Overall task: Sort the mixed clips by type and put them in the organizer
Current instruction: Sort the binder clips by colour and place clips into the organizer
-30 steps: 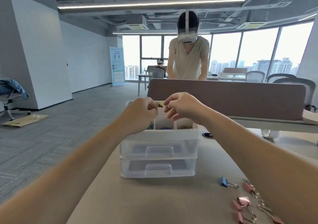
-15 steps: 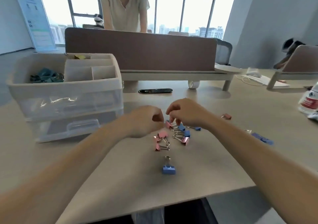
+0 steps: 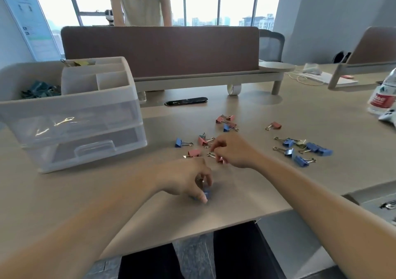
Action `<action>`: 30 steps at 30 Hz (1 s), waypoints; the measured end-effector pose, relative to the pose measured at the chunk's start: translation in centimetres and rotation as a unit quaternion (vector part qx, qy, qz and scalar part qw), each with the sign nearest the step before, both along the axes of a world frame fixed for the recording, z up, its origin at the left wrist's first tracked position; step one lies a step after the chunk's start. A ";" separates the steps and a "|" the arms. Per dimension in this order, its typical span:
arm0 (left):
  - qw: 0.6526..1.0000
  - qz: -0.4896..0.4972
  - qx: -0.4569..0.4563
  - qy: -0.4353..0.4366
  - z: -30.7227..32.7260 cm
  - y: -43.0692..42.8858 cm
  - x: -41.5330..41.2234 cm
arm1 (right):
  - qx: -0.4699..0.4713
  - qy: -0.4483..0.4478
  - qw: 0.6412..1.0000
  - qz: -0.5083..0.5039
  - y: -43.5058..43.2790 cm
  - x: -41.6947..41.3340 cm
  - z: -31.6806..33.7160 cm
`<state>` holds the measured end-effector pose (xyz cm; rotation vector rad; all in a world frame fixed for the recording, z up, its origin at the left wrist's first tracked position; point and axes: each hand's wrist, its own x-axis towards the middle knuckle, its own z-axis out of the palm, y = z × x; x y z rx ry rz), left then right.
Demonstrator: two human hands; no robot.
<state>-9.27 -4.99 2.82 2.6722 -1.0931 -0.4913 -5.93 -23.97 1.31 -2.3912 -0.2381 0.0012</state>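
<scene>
Left hand [image 3: 184, 178] pinches blue clip [image 3: 207, 193] (right hand [image 3: 234, 151]: pink clip [image 3: 220, 160]).

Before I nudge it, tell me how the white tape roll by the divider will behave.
The tape roll stands on its round edge, so it would probably roll or topple. It looks small and hollow, likely light.

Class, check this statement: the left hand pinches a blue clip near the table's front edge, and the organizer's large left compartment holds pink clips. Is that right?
No. The head view shows teal clips, not pink, in that compartment of the organizer; the left hand does pinch a blue clip near the table edge.
</scene>
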 end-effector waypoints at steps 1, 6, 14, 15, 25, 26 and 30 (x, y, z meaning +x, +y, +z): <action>1.000 -0.005 0.002 -0.011 -0.1 -0.1 0.1 | -0.004 -0.002 1.000 0.000 0.0 0.0 0.0; 0.999 -0.006 -0.024 -0.034 -0.3 -0.5 0.3 | -0.006 0.000 1.000 0.004 -0.2 0.2 -0.2; 0.992 0.067 -0.104 0.019 0.5 -1.0 1.1 | -0.016 -0.039 0.998 -0.037 -1.4 1.3 0.8; 0.991 0.077 -0.110 0.010 0.6 -1.1 1.5 | -0.023 -0.044 0.997 -0.054 -1.8 1.8 0.8; 0.979 0.107 -0.166 -0.055 1.1 -1.9 4.7 | -0.170 0.007 0.985 -0.015 -3.7 3.8 0.9; 0.977 0.110 -0.172 -0.059 1.0 -2.0 5.0 | -0.168 0.012 0.986 -0.009 -3.6 3.9 0.7; 0.970 0.131 -0.186 -0.083 0.5 -2.5 6.3 | -0.199 0.012 0.980 0.002 -3.1 4.5 0.1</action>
